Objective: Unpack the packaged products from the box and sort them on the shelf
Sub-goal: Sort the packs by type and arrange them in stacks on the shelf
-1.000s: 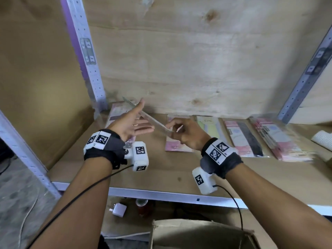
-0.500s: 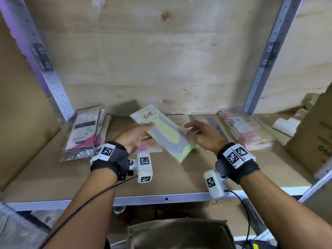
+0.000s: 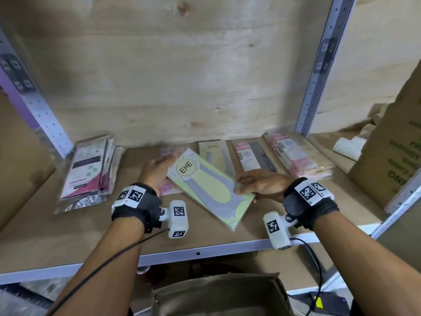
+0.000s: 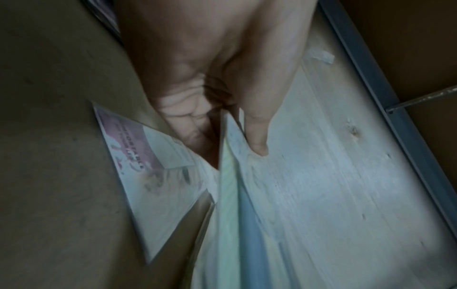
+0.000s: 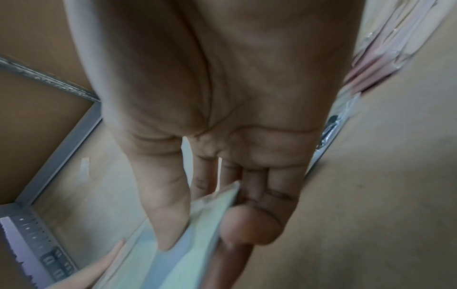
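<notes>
A flat yellow-green package (image 3: 209, 188) marked "ENE" hangs slanted just above the wooden shelf (image 3: 68, 224), held by both hands. My left hand (image 3: 167, 165) grips its far left corner, thumb on top and fingers underneath, as the left wrist view shows on the package (image 4: 247, 215). My right hand (image 3: 239, 185) pinches the near right edge; in the right wrist view the thumb lies on the package (image 5: 197, 234) with the fingers below. A matching ENE package (image 3: 214, 151) lies on the shelf behind it. The open cardboard box (image 3: 216, 295) stands below the shelf.
On the shelf lie a pile of pink-and-dark packs (image 3: 91, 169) at the left, a pink pack (image 3: 169, 190) under the held one, a pink-and-black pack (image 3: 250, 156) and a pink pile (image 3: 296, 156). A large carton (image 3: 391, 156) and white rolls (image 3: 348, 144) stand at the right.
The package, edge-on a second ago, now faces up and sits lower and nearer the shelf. My right hand has taken hold of its right edge. The view has swung right.
</notes>
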The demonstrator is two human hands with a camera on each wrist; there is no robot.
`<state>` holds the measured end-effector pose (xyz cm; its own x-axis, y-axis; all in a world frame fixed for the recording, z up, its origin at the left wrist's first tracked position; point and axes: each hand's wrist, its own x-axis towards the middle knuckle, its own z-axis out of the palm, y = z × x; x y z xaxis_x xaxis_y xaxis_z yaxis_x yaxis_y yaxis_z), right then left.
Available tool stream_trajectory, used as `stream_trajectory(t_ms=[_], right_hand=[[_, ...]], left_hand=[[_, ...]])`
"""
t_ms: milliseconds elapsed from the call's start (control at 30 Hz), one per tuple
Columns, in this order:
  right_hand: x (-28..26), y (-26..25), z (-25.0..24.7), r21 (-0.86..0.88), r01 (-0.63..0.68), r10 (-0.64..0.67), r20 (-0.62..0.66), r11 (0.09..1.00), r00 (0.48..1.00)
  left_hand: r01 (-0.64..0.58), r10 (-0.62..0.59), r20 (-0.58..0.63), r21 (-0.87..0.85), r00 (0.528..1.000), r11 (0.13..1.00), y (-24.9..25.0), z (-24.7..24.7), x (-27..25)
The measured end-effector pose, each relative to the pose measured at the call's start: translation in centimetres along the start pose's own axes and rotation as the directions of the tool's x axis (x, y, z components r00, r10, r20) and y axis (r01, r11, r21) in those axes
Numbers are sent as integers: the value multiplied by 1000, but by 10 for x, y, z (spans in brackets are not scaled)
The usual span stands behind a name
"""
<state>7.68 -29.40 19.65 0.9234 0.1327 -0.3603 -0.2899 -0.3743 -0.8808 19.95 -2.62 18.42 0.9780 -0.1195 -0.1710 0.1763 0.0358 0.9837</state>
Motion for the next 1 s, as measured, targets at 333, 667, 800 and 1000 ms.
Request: stream_trajectory(t_ms=[333, 667, 800, 1000], right_hand=[[5, -2, 6, 110, 122, -119, -27, 986, 992], [28, -7, 8, 383, 226, -114, -293, 896, 949], [42, -4, 6, 304, 181, -53, -387, 935, 921], [64, -10, -4, 117, 86, -15, -508, 989, 861]], left_hand=[[49, -46, 35, -111, 998, 993, 0, -10, -7], [70, -146, 450, 183, 881, 981, -1, 24, -31], [11, -97, 392, 216, 915, 976, -2, 37, -25], [-31, -42, 248, 281, 968, 959, -1, 51, -9]])
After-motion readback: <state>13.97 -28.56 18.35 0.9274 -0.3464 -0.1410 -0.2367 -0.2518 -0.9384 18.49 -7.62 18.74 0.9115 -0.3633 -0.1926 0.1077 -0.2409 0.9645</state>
